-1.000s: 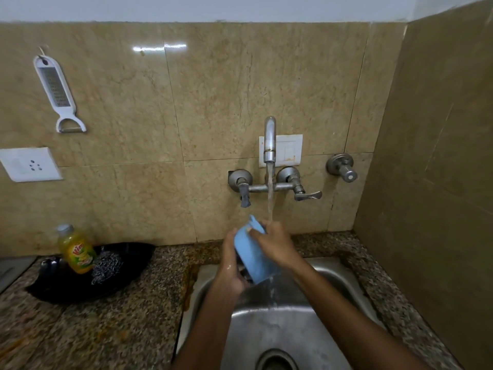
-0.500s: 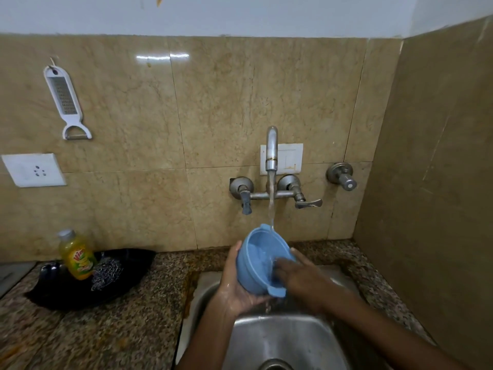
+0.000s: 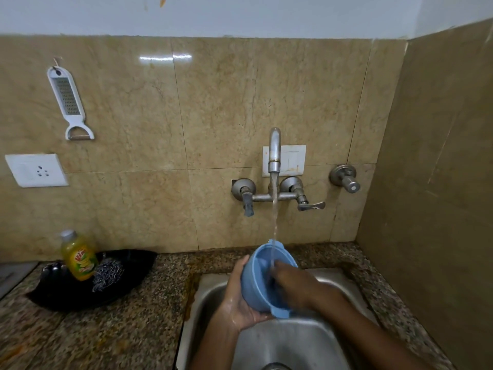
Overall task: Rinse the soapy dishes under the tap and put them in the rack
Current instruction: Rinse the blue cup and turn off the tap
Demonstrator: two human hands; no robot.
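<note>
1. Left hand (image 3: 241, 305) cups the blue bowl (image 3: 262, 281) from beneath, tilting its mouth under the tap (image 3: 274, 150) – likely so water sheets through.
2. Right hand (image 3: 296, 285) reaches inside (fingers hidden – grip unclear), over the sink (image 3: 210, 292).

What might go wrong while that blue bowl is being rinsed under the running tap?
1. The left hand cups the wet blue bowl from outside only, so it might slip into the sink.
2. Water from the tap hits the tilted bowl where the right hand rubs inside; it may splash onto the granite counter.
3. No rack shows here, so the dripping bowl must be carried out of view.
</note>
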